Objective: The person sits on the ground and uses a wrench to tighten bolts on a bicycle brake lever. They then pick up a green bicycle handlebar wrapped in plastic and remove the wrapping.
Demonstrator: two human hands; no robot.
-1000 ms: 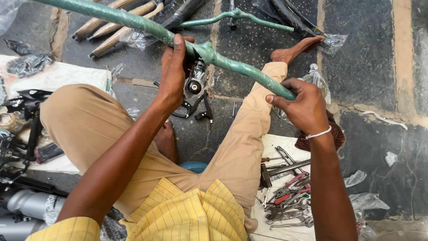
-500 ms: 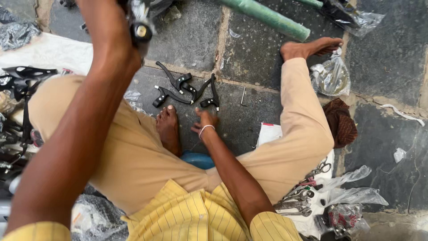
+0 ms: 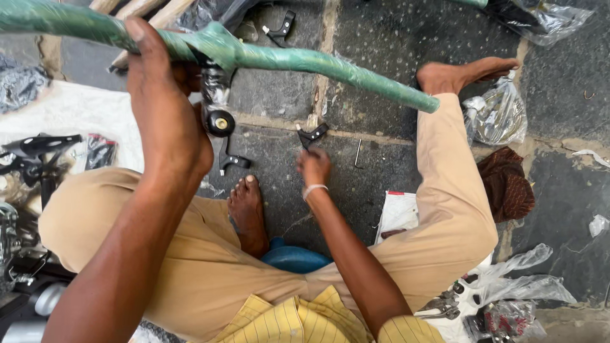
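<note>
Gripping green frame tube [image 3: 318, 61] w/ left hand [image 3: 166, 121]; right hand [image 3: 314, 166] seemingly pinching black bracket [image 3: 312, 135].

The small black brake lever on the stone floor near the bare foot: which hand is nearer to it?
The right hand is nearer: its fingers reach the black brake lever on the floor. The left hand is raised well away to the left, gripping the green handlebar.

One camera is sitting on the person's head and looking almost straight down. It is seeing the left hand [image 3: 166, 121] very close, up by the green bar [image 3: 305, 60], and the right hand [image 3: 314, 166] lower down by the stone floor [image 3: 381, 38]. The person's legs are filling the middle.
</note>
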